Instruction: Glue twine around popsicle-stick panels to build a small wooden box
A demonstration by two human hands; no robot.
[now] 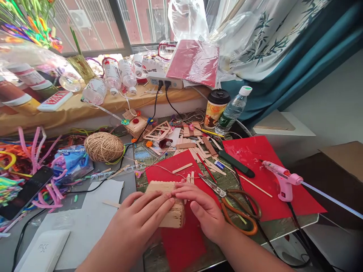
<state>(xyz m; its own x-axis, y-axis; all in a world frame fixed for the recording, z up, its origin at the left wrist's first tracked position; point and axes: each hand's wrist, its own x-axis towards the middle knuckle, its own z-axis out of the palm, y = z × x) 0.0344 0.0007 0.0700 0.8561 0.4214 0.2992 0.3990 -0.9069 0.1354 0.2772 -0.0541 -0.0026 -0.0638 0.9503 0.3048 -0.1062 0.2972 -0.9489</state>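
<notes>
A small box of wooden craft sticks (pixel 171 221), its side wrapped in twine, rests over red paper near the table's front edge. My left hand (pixel 141 211) lies across its top with the fingers stretched out. The fingertips of my right hand (pixel 202 206) touch the box's upper right part, the thumb apart from the fingers. A thin twine strand runs from the ball of twine side toward the box. Loose sticks (pixel 182 168) lie just beyond it. Scissors (pixel 227 193) with orange-brown handles are right of my right hand.
A pink glue gun (pixel 283 179) sits on red paper (pixel 300 204) at the right. Behind stand a water bottle (pixel 234 109) and a lidded cup (pixel 217 109). To the left are a twine ball (pixel 104 146), a phone (pixel 27 192) and a white power bank (pixel 45 251). Black cables cross the table.
</notes>
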